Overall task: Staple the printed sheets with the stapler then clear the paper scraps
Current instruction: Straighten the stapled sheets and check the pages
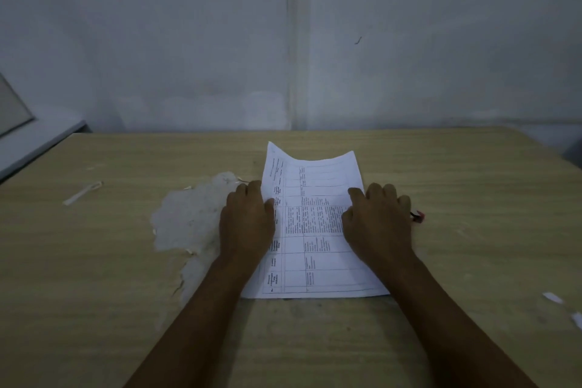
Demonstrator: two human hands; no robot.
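Observation:
The printed sheets (310,224), white with a table of text, lie lengthwise on the wooden table (94,261) in front of me, far end curling upward. My left hand (247,224) grips the left edge, thumb on top of the paper. My right hand (378,220) holds the right edge the same way. A small red and black object (418,216), perhaps the stapler, pokes out from behind my right hand; most of it is hidden. Paper scraps lie on the table: a long strip (82,193) at far left and small white pieces (552,298) at the right edge.
A large patch of peeled veneer (189,217) shows grey beside my left hand, with tiny scraps (188,188) around it. A pale wall (283,41) stands right behind the table. A grey ledge (37,142) sits at the far left.

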